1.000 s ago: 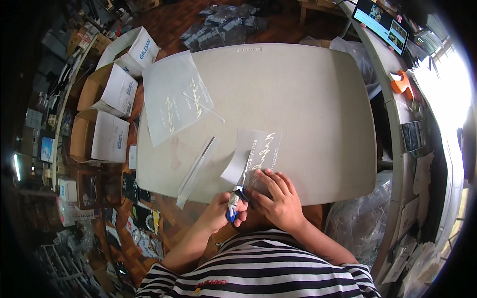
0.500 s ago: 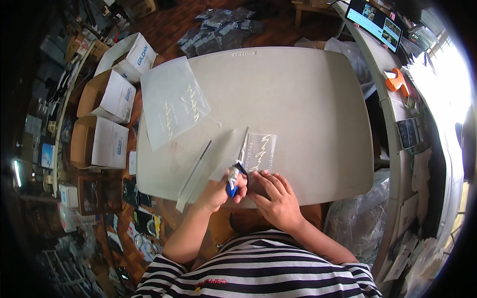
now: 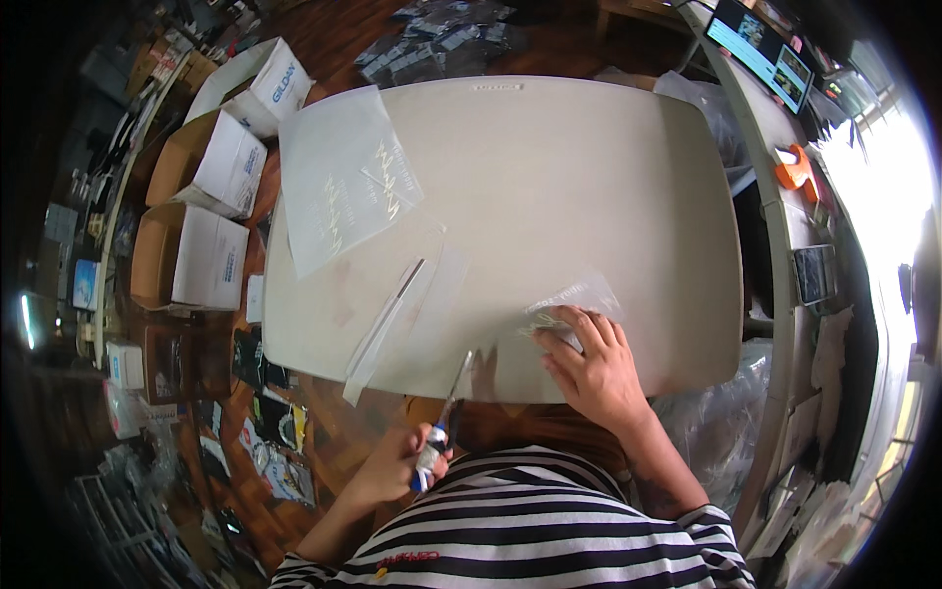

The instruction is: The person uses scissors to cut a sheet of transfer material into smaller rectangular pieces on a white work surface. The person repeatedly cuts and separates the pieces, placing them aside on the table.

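Scissors with a blue-and-white handle point(image 3: 428, 463) are gripped in my left hand point(image 3: 400, 465), just off the table's near edge, with the blades pointing up toward the tabletop. My right hand point(image 3: 597, 371) has its fingers curled over a small piece of translucent film point(image 3: 595, 291) on the right half of the table; the fingers cover part of its light print. To the far left lies a larger translucent film sheet point(image 3: 339, 177) with pale gold script lettering. Narrow cut-off film strips point(image 3: 388, 332) rest between that sheet and the near edge.
A pale grey table point(image 3: 530, 167) spans the middle. Open cardboard boxes point(image 3: 211, 260) line its left side. On the right, a side counter carries an orange-handled tool point(image 3: 797, 172), a phone point(image 3: 813, 274) and a screen point(image 3: 760, 51). Dark packets point(image 3: 442, 44) are piled on the floor beyond.
The scissors in my left hand have drawn back toward my body, away from the film. My right hand has shifted right, taking the small printed piece along and turning it.
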The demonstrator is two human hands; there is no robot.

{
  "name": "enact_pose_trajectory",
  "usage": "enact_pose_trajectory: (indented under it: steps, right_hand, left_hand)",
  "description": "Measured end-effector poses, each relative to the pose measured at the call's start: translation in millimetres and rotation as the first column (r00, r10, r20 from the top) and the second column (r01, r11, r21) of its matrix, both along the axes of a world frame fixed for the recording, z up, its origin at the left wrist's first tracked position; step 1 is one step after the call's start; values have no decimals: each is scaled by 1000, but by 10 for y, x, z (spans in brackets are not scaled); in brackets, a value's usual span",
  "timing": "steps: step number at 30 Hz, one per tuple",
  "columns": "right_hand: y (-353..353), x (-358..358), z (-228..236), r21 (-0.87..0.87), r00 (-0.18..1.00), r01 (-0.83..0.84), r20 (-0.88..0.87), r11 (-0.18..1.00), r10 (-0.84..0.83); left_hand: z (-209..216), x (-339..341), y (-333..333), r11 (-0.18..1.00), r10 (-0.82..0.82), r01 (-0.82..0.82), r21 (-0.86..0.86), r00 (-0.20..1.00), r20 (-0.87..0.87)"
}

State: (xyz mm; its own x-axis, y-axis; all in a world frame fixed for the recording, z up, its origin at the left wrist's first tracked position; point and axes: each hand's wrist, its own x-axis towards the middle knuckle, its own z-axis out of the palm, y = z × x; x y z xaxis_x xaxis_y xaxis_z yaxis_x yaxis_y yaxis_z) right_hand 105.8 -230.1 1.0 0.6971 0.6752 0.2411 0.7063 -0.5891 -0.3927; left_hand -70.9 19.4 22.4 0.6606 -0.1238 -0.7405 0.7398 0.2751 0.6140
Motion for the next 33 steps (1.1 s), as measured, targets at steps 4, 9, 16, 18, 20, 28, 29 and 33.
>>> enact_pose_trajectory:
  steps: [4, 9, 16, 18, 20, 28, 29, 33]
  right_hand:
    - [234, -274, -65, -93, 990, 101, -85, 990, -109]
    - [354, -477, -101, -93, 990, 115, -77, 989, -122]
    - [276, -417, -67, -144, 995, 51, -81, 988, -63]
    - [263, -425, -71, -155, 997, 25, -70, 988, -36]
    - [249, -446, -93, -155, 999, -6, -40, 988, 0]
    - [326, -509, -226, -49, 1000, 1, 17, 999, 0]
    - [325, -504, -237, -61, 999, 3, 45, 998, -1]
    - [349, -508, -185, -46, 999, 30, 13, 999, -29]
  left_hand:
    - [-30, -161, -64, 979, -125, 128, 157, 992, -28]
    - [-99, -14, -182, 955, -205, 206, 215, 978, -24]
    - [-154, -69, -197, 989, -90, 89, 119, 996, 2]
    - [-82, -119, -168, 991, -80, 85, 106, 996, -51]
    - [-47, -202, -150, 976, -115, 125, 179, 991, -65]
    - [61, -385, -8, 963, -145, 143, 229, 989, -8]
    - [70, -392, -1, 968, -129, 131, 216, 991, -21]
    - [37, -337, 32, 963, -196, 191, 192, 981, 7]
